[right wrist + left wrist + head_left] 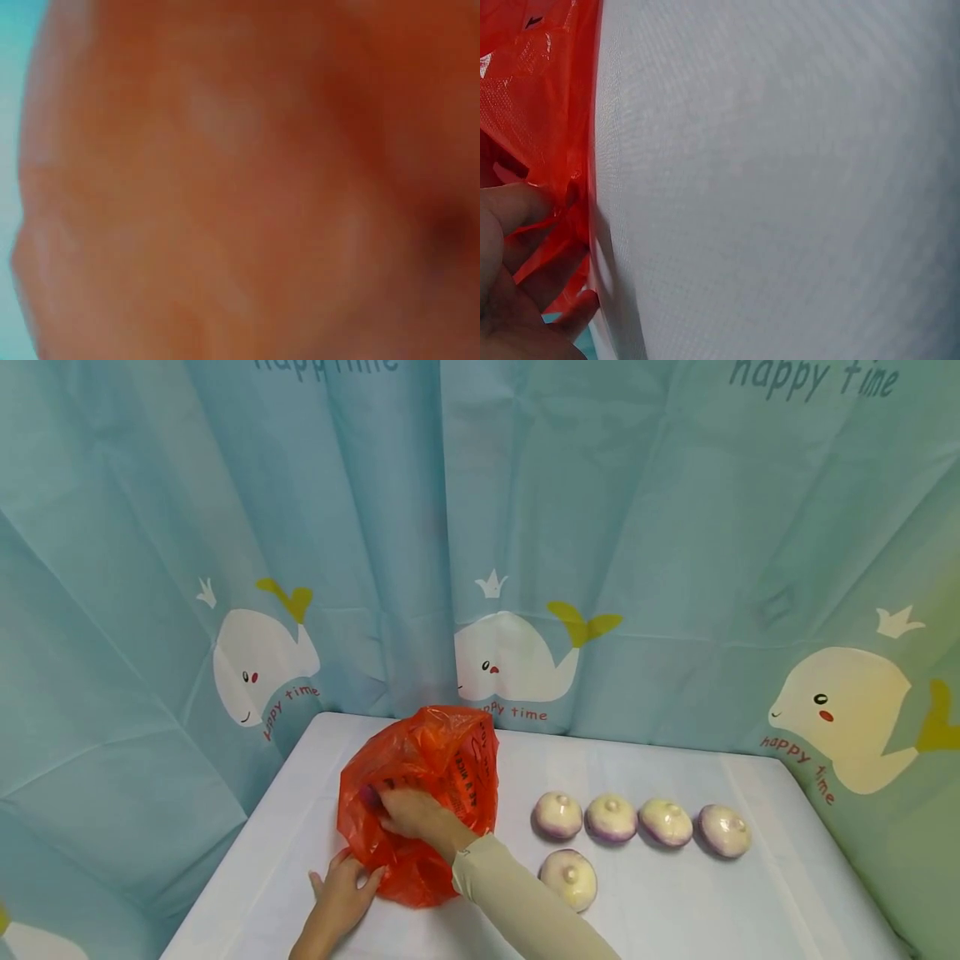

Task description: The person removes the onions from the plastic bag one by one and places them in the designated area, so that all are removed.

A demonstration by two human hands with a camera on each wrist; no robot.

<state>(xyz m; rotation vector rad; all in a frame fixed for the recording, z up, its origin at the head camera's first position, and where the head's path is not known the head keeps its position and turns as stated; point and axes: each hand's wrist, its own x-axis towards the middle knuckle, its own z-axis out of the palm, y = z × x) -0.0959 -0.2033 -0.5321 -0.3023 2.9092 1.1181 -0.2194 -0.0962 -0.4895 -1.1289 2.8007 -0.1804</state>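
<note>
A red plastic bag [420,739] with dark print stands at the left of the table, its mouth toward me. My right hand [408,812] reaches into the mouth and holds a turnip [369,795], of which only a dark purple patch shows at the fingertips. My left hand [345,893] pinches the bag's near left edge; the left wrist view shows its thumb and fingers on the crumpled plastic [562,199]. The right wrist view is blurred, filled with orange-red plastic [225,187]. The bag hides its other contents.
Several white and purple turnips stand right of the bag: a row including one turnip [558,816] at its left end and one turnip [724,831] at its right, with another turnip [568,880] nearer me. A blue whale-print curtain [525,527] hangs behind the white table [675,910].
</note>
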